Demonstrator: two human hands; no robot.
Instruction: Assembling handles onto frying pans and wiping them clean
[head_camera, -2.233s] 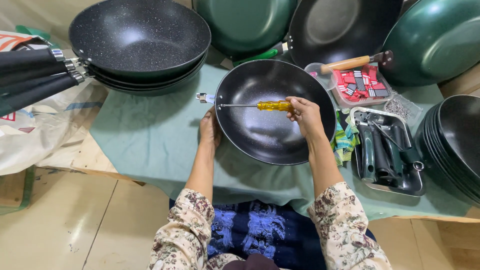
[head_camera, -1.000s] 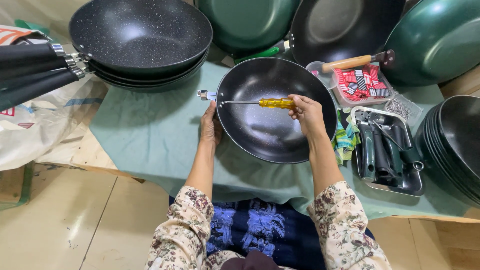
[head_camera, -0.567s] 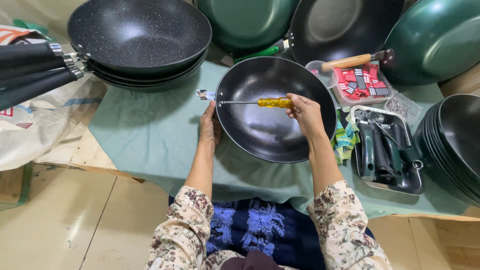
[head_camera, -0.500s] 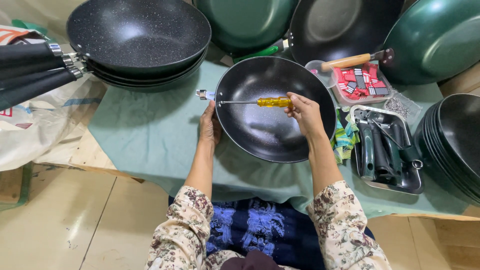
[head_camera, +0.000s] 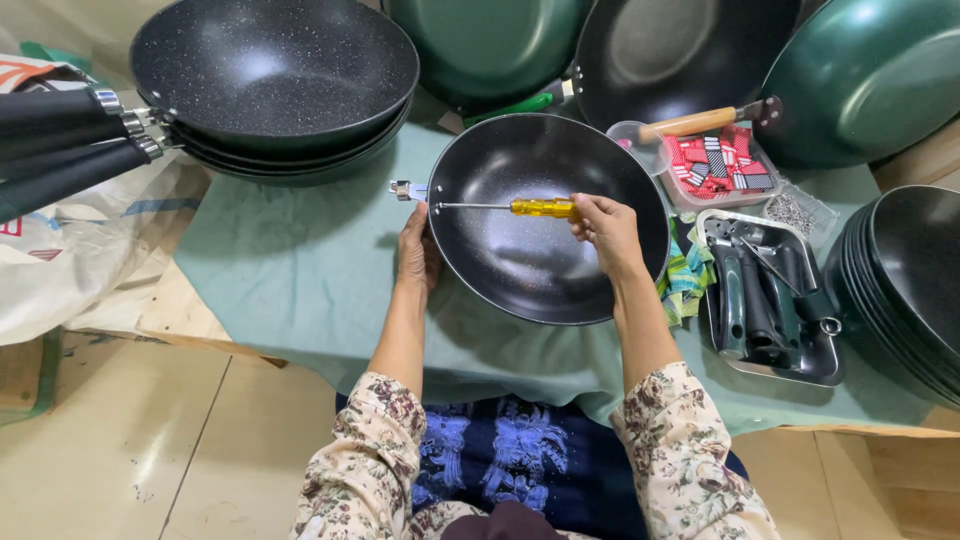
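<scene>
Left hand (head_camera: 417, 252) cupped, right hand (head_camera: 607, 228) fisted, forearms extended.

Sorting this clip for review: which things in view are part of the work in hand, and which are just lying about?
In use:
- black pan, steadied by the left hand
- yellow-handled screwdriver, in the right hand
- metal bracket at the pan's rim

Lying about:
- stacked pans
- tray of handles
- wooden-handled hammer
- green cloth
</scene>
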